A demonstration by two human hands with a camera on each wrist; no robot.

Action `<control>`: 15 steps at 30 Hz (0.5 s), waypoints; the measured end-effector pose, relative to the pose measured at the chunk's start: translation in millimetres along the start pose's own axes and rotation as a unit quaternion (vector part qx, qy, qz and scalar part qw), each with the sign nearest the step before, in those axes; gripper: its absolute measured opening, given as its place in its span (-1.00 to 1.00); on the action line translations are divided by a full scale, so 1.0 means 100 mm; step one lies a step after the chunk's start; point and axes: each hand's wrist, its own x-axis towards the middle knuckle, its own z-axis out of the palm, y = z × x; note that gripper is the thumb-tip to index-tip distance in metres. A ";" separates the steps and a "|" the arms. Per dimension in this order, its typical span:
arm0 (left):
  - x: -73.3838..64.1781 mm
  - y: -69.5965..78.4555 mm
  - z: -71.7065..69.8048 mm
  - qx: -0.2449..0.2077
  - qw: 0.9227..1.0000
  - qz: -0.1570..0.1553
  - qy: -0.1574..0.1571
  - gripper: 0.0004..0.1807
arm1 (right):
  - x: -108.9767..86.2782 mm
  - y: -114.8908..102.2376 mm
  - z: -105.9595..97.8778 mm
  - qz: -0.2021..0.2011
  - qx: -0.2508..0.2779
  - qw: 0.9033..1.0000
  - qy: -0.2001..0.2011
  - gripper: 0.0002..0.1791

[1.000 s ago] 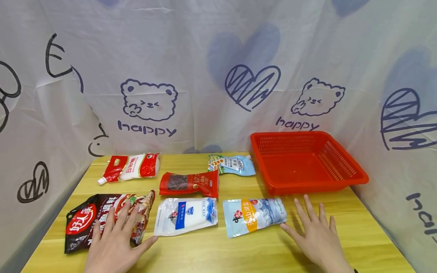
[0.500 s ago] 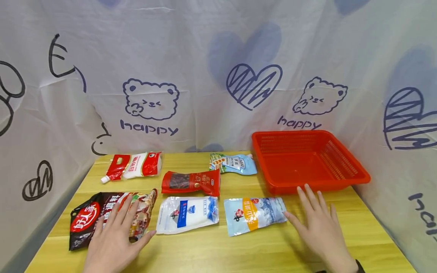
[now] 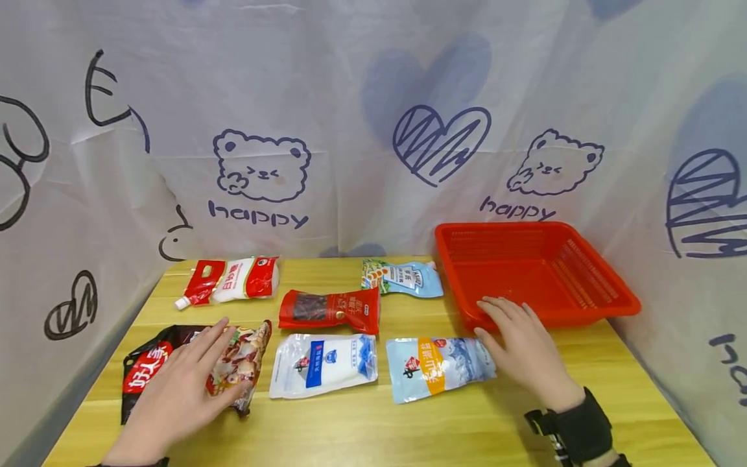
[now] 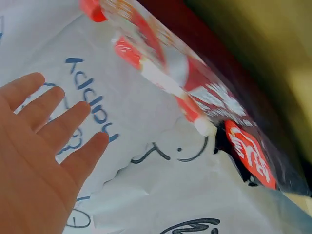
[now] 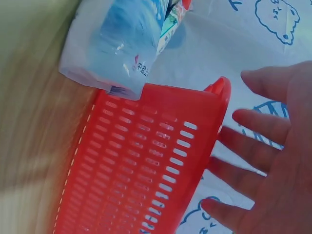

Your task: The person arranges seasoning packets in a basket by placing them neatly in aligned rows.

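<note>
In the head view my left hand (image 3: 181, 389) hovers over a dark seasoning bag (image 3: 236, 366), hiding its middle. The left wrist view shows that hand (image 4: 46, 146) with straight, spread fingers, apart from the bag (image 4: 248, 156). My right hand (image 3: 525, 353) is above the table between a light-blue salt pouch (image 3: 432, 366) and the front of a red plastic basket (image 3: 475, 318). Its fingers extend beside the basket rim (image 5: 222, 105) in the right wrist view and hold nothing. A white and blue salt pouch (image 3: 323, 364) lies between the hands.
Behind them lie a red-and-white spouted pouch (image 3: 233, 280), a red bag with a see-through window (image 3: 332, 310) and a light-blue spouted sauce pouch (image 3: 403, 277). A white printed cloth (image 3: 344, 130) walls in the wooden table (image 3: 327, 434) at the back and sides.
My right hand has come forward and slightly left toward the basket's front, its fingers turning leftward. My left hand has also turned, its fingers now pointing more to the right. The packages stay put.
</note>
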 end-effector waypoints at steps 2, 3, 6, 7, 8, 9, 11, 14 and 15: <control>0.01 -0.08 0.01 0.000 1.000 0.012 -0.007 0.01 | 0.04 0.02 0.02 -0.004 -0.002 1.000 -0.014 -0.45; 0.02 -0.12 0.02 0.002 1.000 0.015 -0.014 0.01 | 0.06 0.02 0.04 -0.006 -0.003 1.000 -0.019 -0.46; 0.03 -0.21 0.05 0.011 0.999 0.018 -0.034 0.06 | 0.11 0.03 0.07 -0.010 -0.010 1.000 -0.021 -0.51; 0.03 -0.24 0.06 0.013 0.999 0.018 -0.039 0.08 | 0.12 0.04 0.09 -0.011 -0.013 1.000 -0.019 -0.52; 0.02 -0.26 0.07 0.015 0.999 0.017 -0.045 0.11 | 0.13 0.04 0.10 -0.012 -0.015 1.000 -0.018 -0.52; 0.02 -0.28 0.09 0.014 0.999 0.016 -0.049 0.14 | 0.14 0.04 0.12 -0.013 -0.016 1.000 -0.018 -0.53; 0.02 -0.31 0.11 0.010 0.998 0.014 -0.055 0.17 | 0.16 0.05 0.14 -0.012 -0.020 1.000 -0.019 -0.54; 0.00 -0.34 0.16 0.001 0.998 0.011 -0.061 0.21 | 0.17 0.07 0.16 -0.010 -0.025 0.999 -0.025 -0.56; -0.01 -0.35 0.17 -0.003 0.998 0.008 -0.063 0.22 | 0.18 0.07 0.16 -0.009 -0.026 0.999 -0.027 -0.56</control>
